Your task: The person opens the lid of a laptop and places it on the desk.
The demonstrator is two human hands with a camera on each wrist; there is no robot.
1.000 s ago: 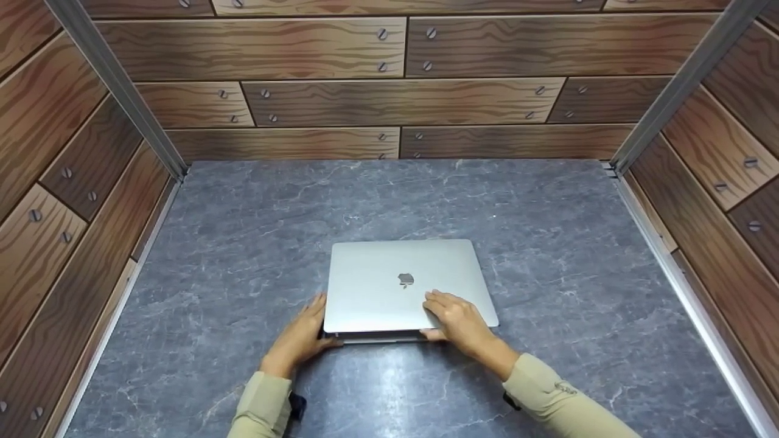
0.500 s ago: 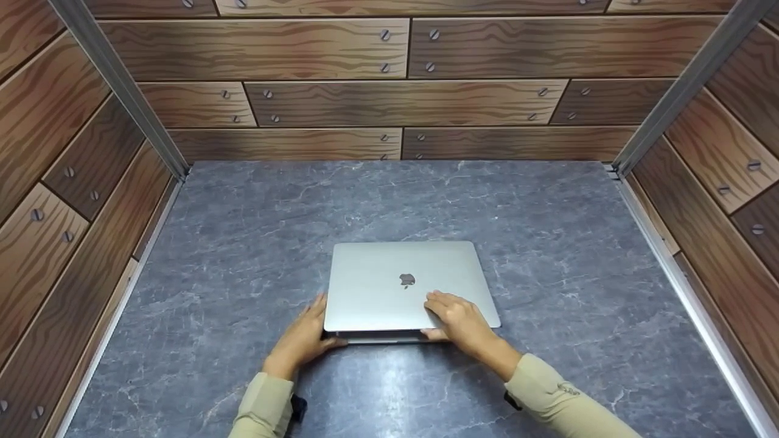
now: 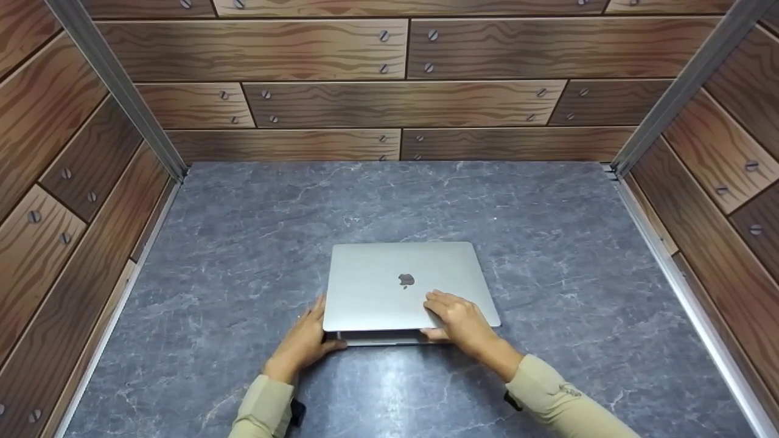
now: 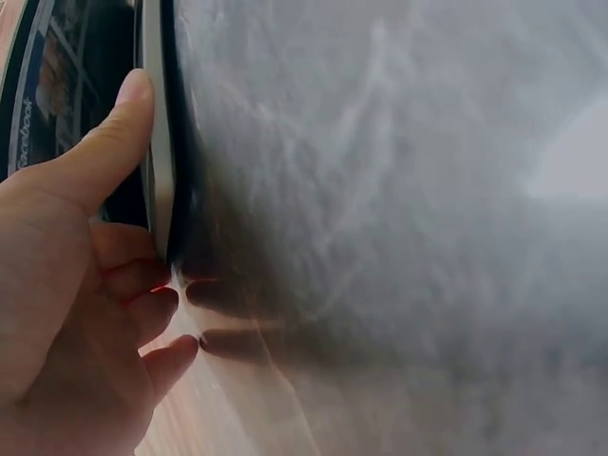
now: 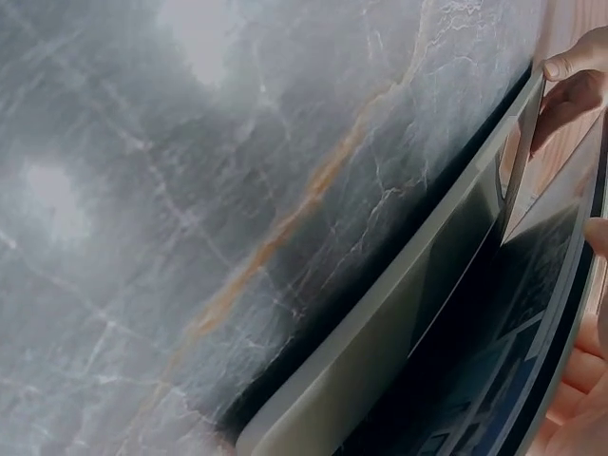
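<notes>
Pinching the laptop lid (image 3: 377,301), the right fingers (image 3: 445,298) hold it ajar; below them, the left fingers (image 4: 154,317) grip the base (image 5: 359,347). Its swing looks half-done.

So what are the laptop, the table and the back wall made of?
The laptop looks like metal, maybe aluminium: its lid is smooth, silver and softly shiny. The table looks like dark grey stone with pale veins and a glossy glare, though it could be a printed sheet. The back wall shows wood planks, but the grain and screws look drawn, so probably a printed panel.
</notes>
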